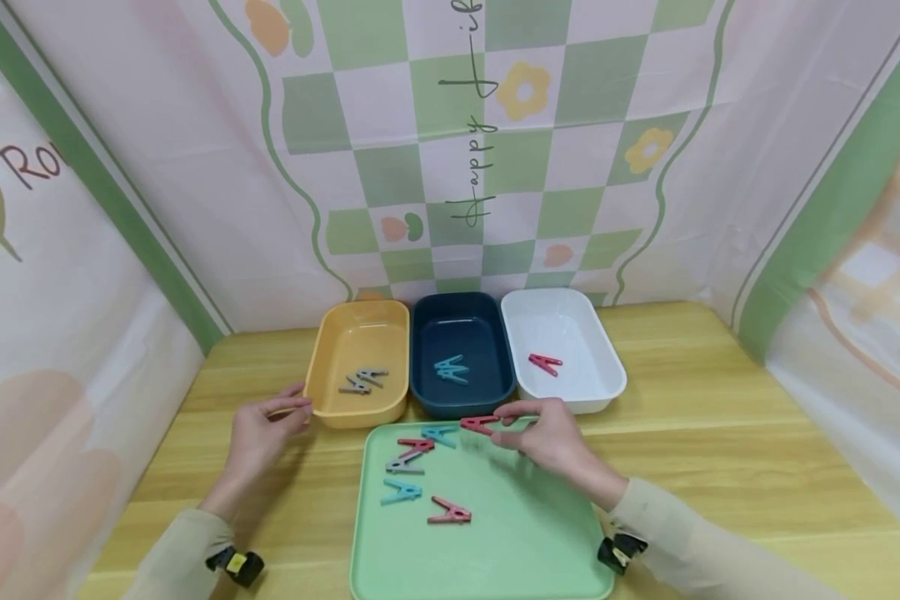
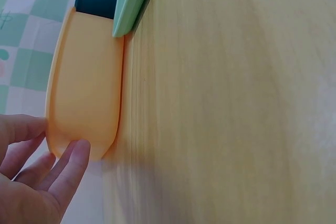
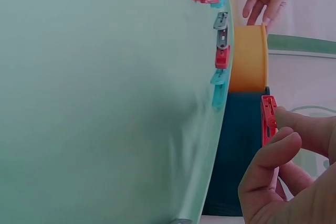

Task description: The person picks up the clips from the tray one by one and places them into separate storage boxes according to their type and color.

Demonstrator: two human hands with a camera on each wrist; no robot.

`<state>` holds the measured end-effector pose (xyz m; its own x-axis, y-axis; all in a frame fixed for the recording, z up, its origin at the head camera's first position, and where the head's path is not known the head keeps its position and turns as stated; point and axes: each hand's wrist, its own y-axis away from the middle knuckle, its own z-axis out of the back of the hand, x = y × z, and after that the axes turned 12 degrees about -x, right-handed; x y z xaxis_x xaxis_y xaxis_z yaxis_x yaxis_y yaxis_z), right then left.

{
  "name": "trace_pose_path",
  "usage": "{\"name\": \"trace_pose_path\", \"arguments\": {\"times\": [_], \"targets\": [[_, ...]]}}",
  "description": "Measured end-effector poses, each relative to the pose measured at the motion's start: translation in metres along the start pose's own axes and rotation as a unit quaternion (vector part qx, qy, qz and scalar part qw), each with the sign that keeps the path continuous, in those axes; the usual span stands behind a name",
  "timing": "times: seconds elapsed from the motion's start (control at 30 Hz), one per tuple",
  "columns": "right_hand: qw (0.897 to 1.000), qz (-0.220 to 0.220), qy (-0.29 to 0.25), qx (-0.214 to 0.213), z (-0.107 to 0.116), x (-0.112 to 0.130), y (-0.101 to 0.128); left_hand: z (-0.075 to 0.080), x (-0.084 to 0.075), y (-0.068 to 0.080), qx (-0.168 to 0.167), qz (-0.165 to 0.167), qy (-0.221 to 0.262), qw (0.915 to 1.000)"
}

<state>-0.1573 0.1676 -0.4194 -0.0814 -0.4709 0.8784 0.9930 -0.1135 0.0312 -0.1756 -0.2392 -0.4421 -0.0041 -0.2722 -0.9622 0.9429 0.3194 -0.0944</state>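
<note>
The right hand (image 1: 547,437) pinches a red clip (image 1: 480,425) over the far edge of the green tray (image 1: 525,542), its long axis lying left to right. Just beyond the tray stand yellow (image 1: 322,367), navy (image 1: 498,367) and white (image 1: 607,367) bins, side by side. Five clips lie on the tray's far left; its near half is bare. The left hand (image 1: 266,429), fingers relaxed, touches the yellow bin on the counter (image 1: 720,433).

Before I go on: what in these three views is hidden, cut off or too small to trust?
- Left wrist view: the yellow bin shows only its outer wall, so its contents are hidden; the left hand is cut by the frame edge.
- Right wrist view: the right hand covers part of the red clip; the white bin is barely visible.
- Head view: the grey clips are too small to count surely.
</note>
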Motion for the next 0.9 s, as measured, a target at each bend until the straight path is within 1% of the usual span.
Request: {"name": "trace_pose_path", "arguments": {"times": [0.57,0.77,0.9], "targets": [[1.000,-0.008,-0.024,-0.006,0.021,0.011,0.004,0.000,0.001,0.000,0.002,0.000,0.003,1.0000],[0.999,0.007,-0.028,-0.016,0.030,0.014,0.001,0.000,0.000,0.000,0.001,-0.001,0.003,1.0000],[0.999,0.009,-0.030,-0.019,0.036,0.017,0.000,0.000,-0.001,0.000,0.001,0.003,0.002,1.0000]]}}
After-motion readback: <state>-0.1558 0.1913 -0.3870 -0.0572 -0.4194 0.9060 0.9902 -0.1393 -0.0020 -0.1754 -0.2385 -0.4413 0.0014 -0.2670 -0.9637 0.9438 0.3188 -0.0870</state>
